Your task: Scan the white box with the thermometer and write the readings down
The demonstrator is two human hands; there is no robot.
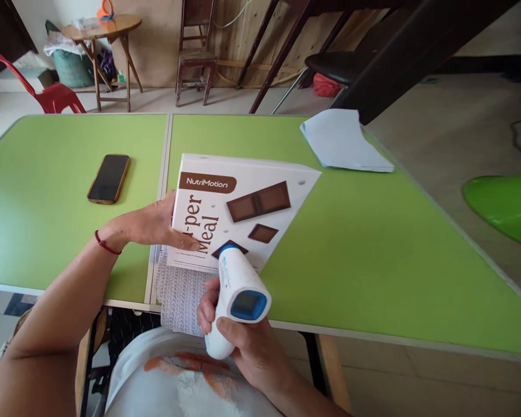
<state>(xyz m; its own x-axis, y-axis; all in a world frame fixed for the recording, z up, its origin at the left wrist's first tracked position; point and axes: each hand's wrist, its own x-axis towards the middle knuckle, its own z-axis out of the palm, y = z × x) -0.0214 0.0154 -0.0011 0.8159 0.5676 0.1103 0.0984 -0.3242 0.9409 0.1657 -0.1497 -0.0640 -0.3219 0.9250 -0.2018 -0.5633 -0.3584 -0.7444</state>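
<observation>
My left hand grips the left side of a white cardboard box printed with chocolate pieces and "NutriMotion", its thumb lying across the front. The box is held tilted over the table, its printed face toward me. In my right hand is a white and blue infrared thermometer, fingers wrapped round its handle. The thermometer's nose overlaps the lower part of the box; whether they touch I cannot tell. Its small screen faces me and looks dark. Below the box, a sheet with rows of writing hangs over the table's near edge.
The green table has a metal seam left of the box. A phone lies on the left, folded white paper at the far right. Beyond stand a red chair, a small round table and a wooden chair.
</observation>
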